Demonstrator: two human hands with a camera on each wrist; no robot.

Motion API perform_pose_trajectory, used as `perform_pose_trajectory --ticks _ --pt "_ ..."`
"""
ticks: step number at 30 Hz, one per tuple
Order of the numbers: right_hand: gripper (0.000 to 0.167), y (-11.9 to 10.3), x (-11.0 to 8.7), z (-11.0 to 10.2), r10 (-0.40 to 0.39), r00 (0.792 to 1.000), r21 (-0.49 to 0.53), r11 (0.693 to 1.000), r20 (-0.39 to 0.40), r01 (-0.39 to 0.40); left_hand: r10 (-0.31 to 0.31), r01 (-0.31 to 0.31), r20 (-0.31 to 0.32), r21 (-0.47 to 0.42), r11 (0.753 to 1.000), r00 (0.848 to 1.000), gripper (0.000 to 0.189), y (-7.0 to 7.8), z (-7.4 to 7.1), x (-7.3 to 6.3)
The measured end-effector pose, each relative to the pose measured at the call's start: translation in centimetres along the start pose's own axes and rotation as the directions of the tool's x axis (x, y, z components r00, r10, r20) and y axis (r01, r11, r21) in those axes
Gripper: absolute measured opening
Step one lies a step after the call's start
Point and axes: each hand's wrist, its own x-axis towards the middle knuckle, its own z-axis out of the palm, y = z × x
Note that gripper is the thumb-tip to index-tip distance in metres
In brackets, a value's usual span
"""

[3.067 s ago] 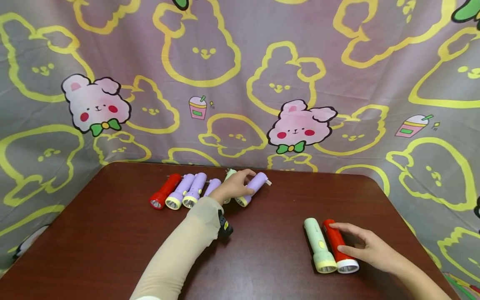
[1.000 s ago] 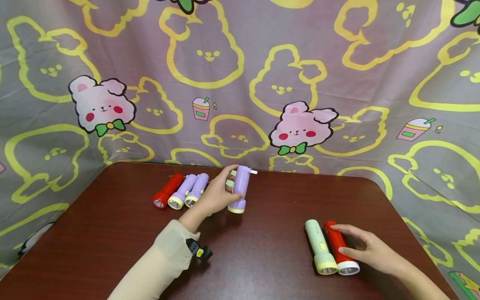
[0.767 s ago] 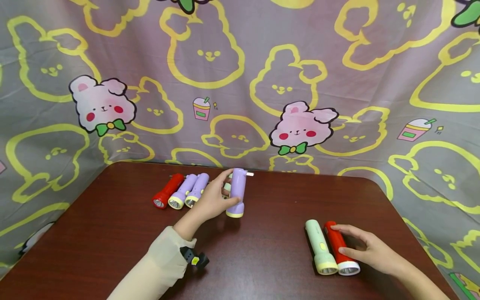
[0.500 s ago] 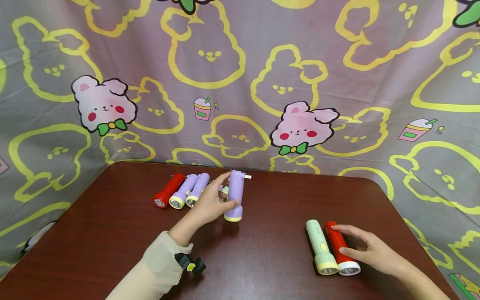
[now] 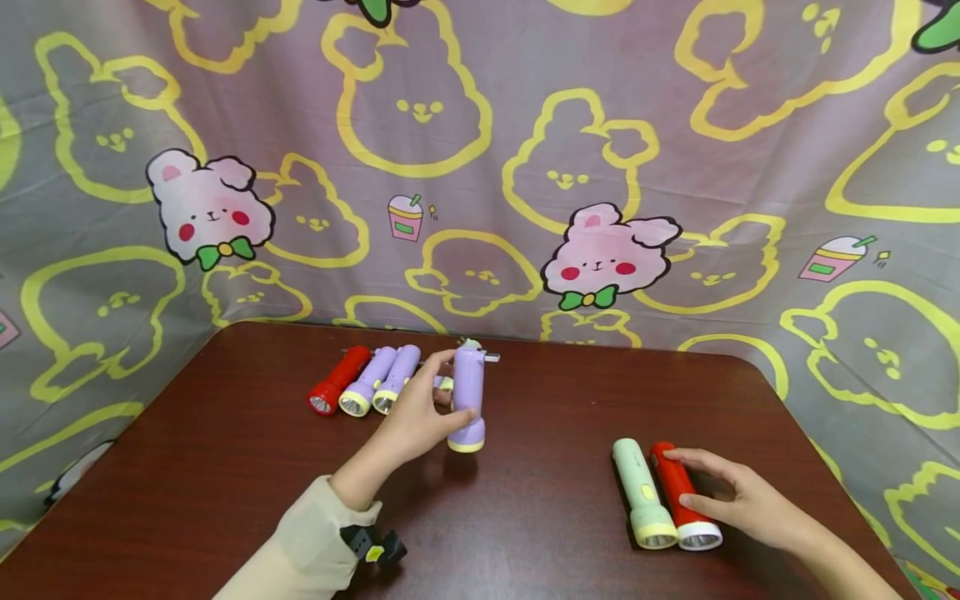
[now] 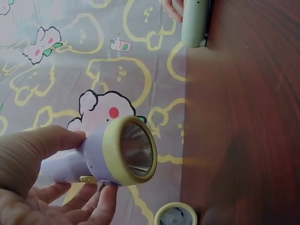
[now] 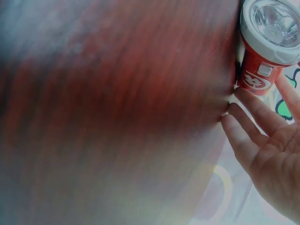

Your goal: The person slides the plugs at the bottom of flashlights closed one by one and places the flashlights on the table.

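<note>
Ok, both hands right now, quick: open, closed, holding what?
Left hand: closed around a purple flashlight.
Right hand: open, fingers loosely extended at the white-rimmed red flashlight, not wrapped around it.

Far green flashlight (image 5: 470, 342) mostly hidden behind held purple flashlight (image 5: 468, 387), near green flashlight (image 6: 193, 26) cut by left wrist view's top edge, tabletop (image 7: 117, 93) blurred in right wrist view
</note>
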Motion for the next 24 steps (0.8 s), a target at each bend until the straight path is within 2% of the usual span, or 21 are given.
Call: perform_pose_trajectory --ticks 4,11,16,24 --pt "0.051 0.0 0.0 0.0 0.003 1.000 0.007 1.000 0.002 -0.004 0.022 -0.023 -0.014 -0.010 1.000 1.000 0.078 -0.2 0.1 -0.3" --pt "0.050 -0.1 0.0 0.2 0.016 1.000 0.008 1.000 0.001 -0.016 0.053 -0.053 0.010 -0.005 0.999 0.999 0.077 -0.8 0.1 -1.1" --pt "0.051 0.1 0.2 0.2 -0.016 1.000 0.003 1.000 0.004 0.016 0.069 -0.069 0.010 -0.018 0.997 0.998 0.076 -0.6 0.1 -1.6" --pt "0.050 0.1 0.2 0.0 -0.006 1.000 0.015 1.000 0.021 0.005 0.104 -0.104 0.027 -0.025 0.994 0.994 0.075 -0.3 0.3 -2.7"
